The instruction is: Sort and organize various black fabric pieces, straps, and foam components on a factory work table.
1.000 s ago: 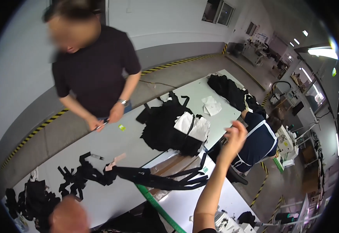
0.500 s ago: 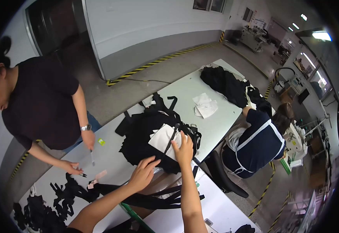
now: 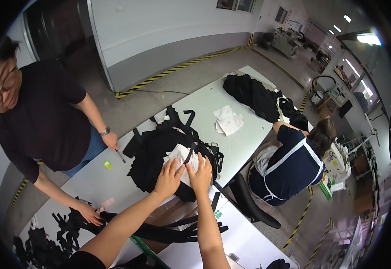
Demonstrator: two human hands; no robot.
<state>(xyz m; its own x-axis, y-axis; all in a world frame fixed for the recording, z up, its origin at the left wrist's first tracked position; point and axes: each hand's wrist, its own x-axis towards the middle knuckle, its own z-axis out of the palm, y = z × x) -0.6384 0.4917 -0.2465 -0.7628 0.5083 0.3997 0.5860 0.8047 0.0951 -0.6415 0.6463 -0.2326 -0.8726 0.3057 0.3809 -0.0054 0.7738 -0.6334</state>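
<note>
My left hand [image 3: 167, 180] rests on a small stack of white fabric pieces [image 3: 172, 154], its fingers stretched out. Close on the other side, my right hand [image 3: 200, 177] lies on the same stack with fingers extended and apart. A narrow black strap [image 3: 189, 155] crosses the white pieces between my hands, its lower end near both thumbs. Beneath is a large heap of black fabric [image 3: 148, 163] with loose straps and buckles at its far side. What lies under my palms is hidden.
Across the table [image 3: 231, 145], a co-worker [image 3: 47, 116] holds a thin tool and reaches to black straps [image 3: 67, 228]. White cloths [image 3: 228, 121] and a black bundle [image 3: 254, 96] lie farther off. Another person [image 3: 285, 163] sits at right beside a black chair [image 3: 249, 204].
My left hand has moved forward onto the white pieces, and the right has come closer to it. The co-worker's one hand moved onto the black straps; the other shifted along with the tool.
</note>
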